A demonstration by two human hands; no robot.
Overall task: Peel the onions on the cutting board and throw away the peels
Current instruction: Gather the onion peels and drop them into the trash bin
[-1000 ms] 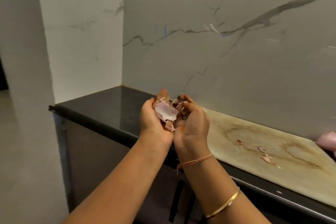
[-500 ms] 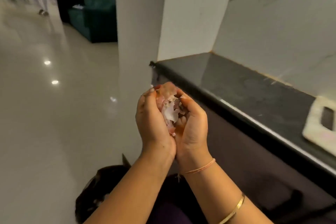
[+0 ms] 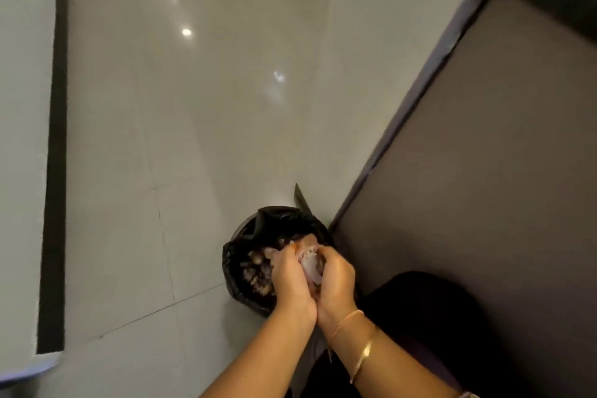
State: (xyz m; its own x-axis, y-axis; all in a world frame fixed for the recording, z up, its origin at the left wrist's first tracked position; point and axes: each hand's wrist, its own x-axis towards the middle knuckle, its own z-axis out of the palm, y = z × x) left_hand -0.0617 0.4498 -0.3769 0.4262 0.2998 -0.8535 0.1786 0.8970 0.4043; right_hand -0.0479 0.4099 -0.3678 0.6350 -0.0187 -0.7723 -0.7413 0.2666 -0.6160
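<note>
**Onion peels (image 3: 311, 263) cupped over the bin, drop pending**

Closest to me, a thin bangle (image 3: 363, 355) and a thread band (image 3: 347, 320) sit on the right wrist. Just beyond them the left grip (image 3: 292, 281) and right grip (image 3: 336, 281) are pressed together heel to heel, fingers curled inward, and the two make one bowl round the peels. Pale, papery scraps show in the gap between the fingers; how much lies deeper in the palms I cannot tell.

I judge this load to be nearly weightless, dry and brittle, with a few damp inner skins that may cling to the fingers. It needs no squeeze. A loose cupping from both sides is the right hold, since a pinch would crumble the flakes and scatter them. The light ones may drift sideways when let go, so I would open low, close to the mouth of the bin, and rub the palms together to shed whatever sticks.

Directly under the fingertips stands the bin (image 3: 231, 263), lined with a black bag and already holding brownish scraps. It rests on the glossy tiled floor (image 3: 193, 139), tight against the corner of a dark cabinet (image 3: 484, 171) on the right. Onions and cutting board are out of view.
</note>
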